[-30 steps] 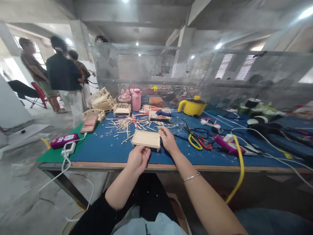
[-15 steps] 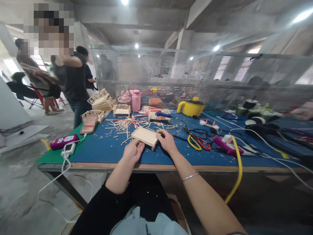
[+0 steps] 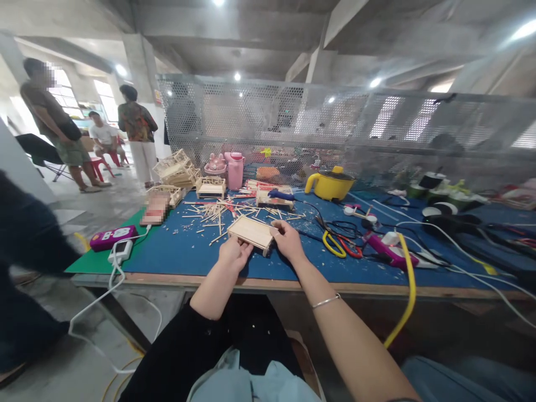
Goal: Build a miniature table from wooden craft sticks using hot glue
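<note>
A small wooden model bed (image 3: 250, 232), pale and flat-topped with short legs, is held just at the blue table top in front of me. My left hand (image 3: 235, 252) grips its near left side, with the fingers partly under it. At its right end, my right hand (image 3: 287, 240) pinches the corner between thumb and fingers. Behind it lie many loose thin wooden sticks (image 3: 215, 214). A blue-handled glue gun (image 3: 281, 195) rests on another small wooden piece (image 3: 268, 202).
Finished-looking wooden pieces (image 3: 176, 170) are stacked at the back left, near a pink bottle (image 3: 235, 170). A yellow pot (image 3: 330, 184) stands behind yellow-handled scissors (image 3: 334, 244). Cables and a purple power strip (image 3: 389, 251) lie right; a phone (image 3: 156, 207) and purple socket (image 3: 113, 237) left.
Both hands keep hold of the model bed, nearly unmoved. The person standing at the left has walked nearer, and only blurred dark clothing shows at the left edge. The view shifted slightly.
</note>
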Available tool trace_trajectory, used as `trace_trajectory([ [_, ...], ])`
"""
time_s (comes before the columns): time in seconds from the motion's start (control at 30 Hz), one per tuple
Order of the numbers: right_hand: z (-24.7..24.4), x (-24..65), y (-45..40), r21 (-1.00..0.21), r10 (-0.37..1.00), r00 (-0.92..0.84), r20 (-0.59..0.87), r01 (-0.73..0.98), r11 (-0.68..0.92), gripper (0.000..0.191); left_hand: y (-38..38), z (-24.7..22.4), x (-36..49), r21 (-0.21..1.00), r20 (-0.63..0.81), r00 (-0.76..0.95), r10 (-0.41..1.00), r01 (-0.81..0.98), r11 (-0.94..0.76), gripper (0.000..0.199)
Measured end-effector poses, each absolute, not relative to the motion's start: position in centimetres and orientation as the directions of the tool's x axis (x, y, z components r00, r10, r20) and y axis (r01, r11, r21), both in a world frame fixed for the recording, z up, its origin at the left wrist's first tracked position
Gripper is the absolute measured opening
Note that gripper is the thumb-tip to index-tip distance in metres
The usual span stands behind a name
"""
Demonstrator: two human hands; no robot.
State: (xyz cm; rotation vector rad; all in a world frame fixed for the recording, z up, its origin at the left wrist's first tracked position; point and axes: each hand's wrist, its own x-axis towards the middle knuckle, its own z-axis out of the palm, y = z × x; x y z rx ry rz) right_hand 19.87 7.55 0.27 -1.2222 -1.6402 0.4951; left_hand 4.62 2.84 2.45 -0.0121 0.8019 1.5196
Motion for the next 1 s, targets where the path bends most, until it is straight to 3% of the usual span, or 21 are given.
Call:
trace_trajectory([
  [0.6, 0.2, 19.8, 7.5, -0.773, 0.879, -0.017, 0.477, 0.469, 0.428, 0.026, 2.5, 2.2, 4.8, 0.544, -0.42, -0.111, 0.9, -0.825, 0.152, 0.019],
  [0.83, 0.2, 19.8, 7.7, -0.814, 0.878, 0.019, 0.479, 0.384, 0.436, 0.028, 0.2, 2.0, 5.1, 0.634, -0.281, 0.04, 0.959, -0.743, 0.216, 0.016],
  [1.0, 0.1, 19.7, 7.9, -0.863, 0.904, -0.004, 0.427, 0.295, 0.409, 0.039, -0.2, 1.8, 5.0, 0.697, -0.197, 0.051, 0.979, -0.695, 0.176, 0.015],
])
